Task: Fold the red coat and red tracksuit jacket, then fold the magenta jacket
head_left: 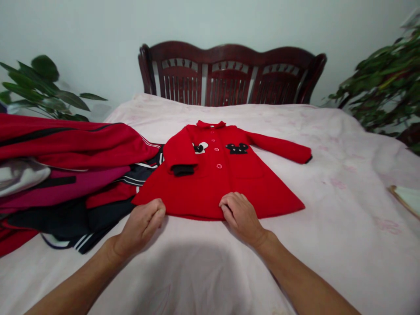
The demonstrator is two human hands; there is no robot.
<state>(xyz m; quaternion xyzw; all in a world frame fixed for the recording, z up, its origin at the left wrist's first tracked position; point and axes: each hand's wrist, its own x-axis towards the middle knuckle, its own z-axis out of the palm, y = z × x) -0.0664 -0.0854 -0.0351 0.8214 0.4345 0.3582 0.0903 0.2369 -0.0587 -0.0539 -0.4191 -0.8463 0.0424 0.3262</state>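
Note:
A red buttoned coat (210, 188) lies front side up, its collar pointing away from me. A black dotted bow shape decorates the chest, and a black and white one is partly covered by the sleeve on the left. That sleeve is folded in over the front; the other stretches out to the right. My left hand (146, 221) is closed on the hem near its left corner. At the middle of the hem, my right hand (241, 216) has its fingers curled closed on the edge. The fingertips of both hands are hidden.
A pale pink-patterned sheet (328, 245) covers the surface under the coat. Red, purple and dark clothes (82, 175) are heaped at left, touching the coat. Behind stands a dark wooden bench back (229, 74). Leafy plants (387, 83) flank both sides. A wood-edged object (405, 201) sits at far right.

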